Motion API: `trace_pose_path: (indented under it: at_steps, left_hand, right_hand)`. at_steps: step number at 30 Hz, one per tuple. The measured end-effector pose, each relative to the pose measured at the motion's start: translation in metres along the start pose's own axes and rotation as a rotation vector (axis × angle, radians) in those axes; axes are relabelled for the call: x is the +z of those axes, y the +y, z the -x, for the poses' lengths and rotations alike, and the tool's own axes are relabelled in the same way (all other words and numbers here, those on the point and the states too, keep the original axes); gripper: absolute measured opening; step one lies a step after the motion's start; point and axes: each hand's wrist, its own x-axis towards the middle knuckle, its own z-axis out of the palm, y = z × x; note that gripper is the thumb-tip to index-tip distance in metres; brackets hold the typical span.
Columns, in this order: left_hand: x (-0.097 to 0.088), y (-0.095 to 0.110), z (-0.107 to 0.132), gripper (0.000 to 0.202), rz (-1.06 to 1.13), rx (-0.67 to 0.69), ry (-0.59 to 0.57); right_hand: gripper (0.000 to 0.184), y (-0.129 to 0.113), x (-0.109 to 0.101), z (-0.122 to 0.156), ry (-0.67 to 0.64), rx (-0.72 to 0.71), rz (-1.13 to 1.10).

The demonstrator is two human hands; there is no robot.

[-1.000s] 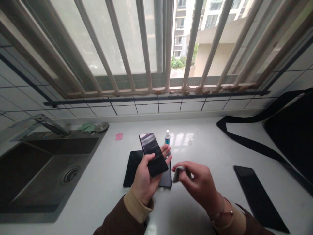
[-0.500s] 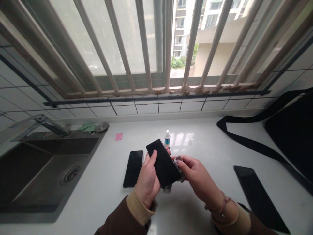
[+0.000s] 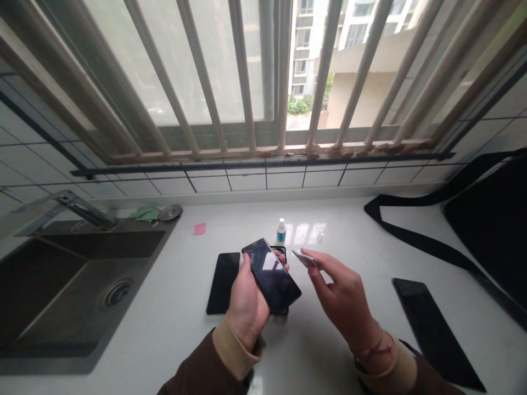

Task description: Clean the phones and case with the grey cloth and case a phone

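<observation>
In the head view my left hand (image 3: 248, 296) is wrapped round a black smartphone (image 3: 274, 277), its glossy screen facing up and catching the window's reflection. My right hand (image 3: 340, 288) is apart from the phone, to its right, pinching a small folded grey-white cloth (image 3: 304, 258) between thumb and fingers. Another dark phone (image 3: 224, 285) lies flat on the counter just left of the held one. Partly hidden beneath the held phone is a black-rimmed object (image 3: 284, 251), perhaps a phone case. Behind it stands a small white-capped bottle (image 3: 281, 231) with a blue label.
A steel sink (image 3: 93, 334) with a faucet (image 3: 82, 208) fills the left side of the white counter (image 3: 329, 351). A pink sticky note (image 3: 200, 229) lies at the back. On the right are a long black flat object (image 3: 436, 334) and a black bag (image 3: 489, 214) with its strap.
My right hand has drawn the cloth away from the phone's edge, to the right. The phone has tilted in my left hand, so its screen now shows a bright reflection.
</observation>
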Motion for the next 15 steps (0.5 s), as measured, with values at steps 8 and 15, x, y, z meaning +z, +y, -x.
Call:
trace_pose_path:
  at_steps: [8,15]
  left_hand:
    - [0.0,0.003,-0.001,0.062,0.052,0.018,0.071]
    - [-0.002,0.009,-0.004,0.06,0.066,0.148,0.192]
  right_hand:
    - [0.044,-0.008,0.018,0.01,-0.361,-0.411,0.01]
    - [0.03,-0.021,0.002,0.014,-0.411,-0.353,-0.254]
